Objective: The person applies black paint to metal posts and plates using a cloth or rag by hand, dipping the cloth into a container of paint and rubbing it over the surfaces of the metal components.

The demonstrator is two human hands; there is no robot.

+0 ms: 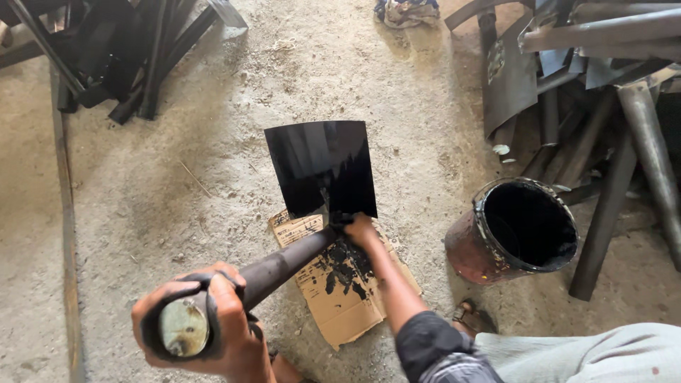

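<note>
Left hand [206, 323] wrapped tightly around the near end of a shovel handle [284, 264], which slopes down to a glossy black blade [323, 167] resting on the sandy floor [213, 177]. Right hand [360, 230], fingers closed, at the joint of handle and blade, above paint-stained cardboard [340, 298]. A black-lined paint can [518, 230] lies tilted just right of the cardboard.

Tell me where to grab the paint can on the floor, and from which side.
Take the paint can by its rusty outer wall, low on the near side. It sits tilted, its open mouth facing up and toward the camera, and the rim and inside look coated in wet black paint, so fingers over the lip would likely get smeared. Pipes crowd its far and right sides; the near-left side is open.
</note>
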